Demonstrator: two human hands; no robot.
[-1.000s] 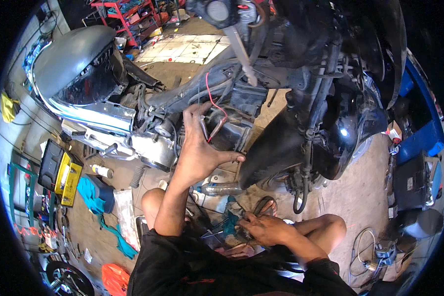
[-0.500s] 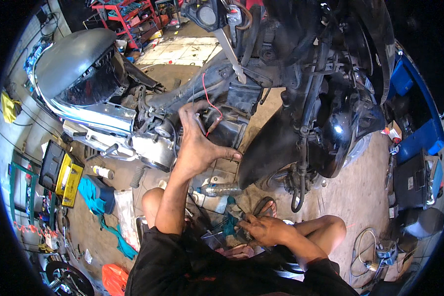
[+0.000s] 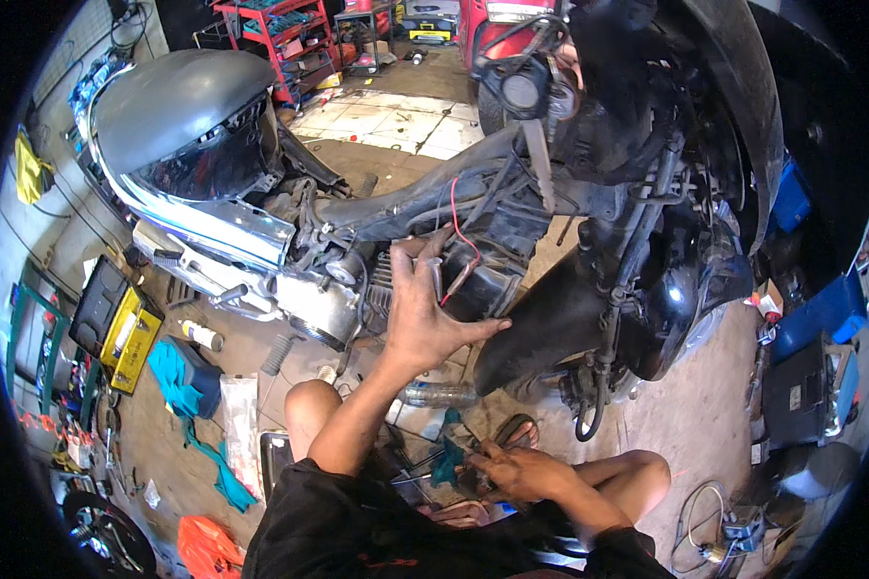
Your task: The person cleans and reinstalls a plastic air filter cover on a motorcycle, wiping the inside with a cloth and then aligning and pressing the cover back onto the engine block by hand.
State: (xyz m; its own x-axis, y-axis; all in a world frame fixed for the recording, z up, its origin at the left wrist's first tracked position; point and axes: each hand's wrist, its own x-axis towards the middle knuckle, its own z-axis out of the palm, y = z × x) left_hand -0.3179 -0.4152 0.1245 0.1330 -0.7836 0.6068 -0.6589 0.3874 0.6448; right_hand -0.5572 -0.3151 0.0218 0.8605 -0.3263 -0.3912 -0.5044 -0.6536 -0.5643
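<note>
A partly stripped motorcycle stands in front of me, its frame tube (image 3: 410, 203) bare and its finned engine (image 3: 323, 301) exposed. My left hand (image 3: 425, 323) reaches to the front of the engine, thumb stretched out and fingers apart. Its fingertips rest by the cylinder, beside a red wire (image 3: 461, 224) and a black box-shaped part (image 3: 483, 291); whether they touch is hard to tell. Low over my lap, my right hand (image 3: 521, 471) is closed round something dark, mostly hidden by the fingers. Against it lies a teal cloth (image 3: 446, 461).
The front mudguard (image 3: 536, 328) and fork (image 3: 603, 261) rise at right. A plastic bottle (image 3: 439, 394) lies under the engine. At left are a yellow-and-black toolbox (image 3: 133, 340), a teal rag (image 3: 176, 376) and an orange bag (image 3: 208, 550). A red tool rack (image 3: 280, 48) stands behind.
The whole view has shifted, so the motorcycle sits lower and further right. My left hand stays at the engine with thumb outstretched. My right hand keeps its closed grip over my lap.
</note>
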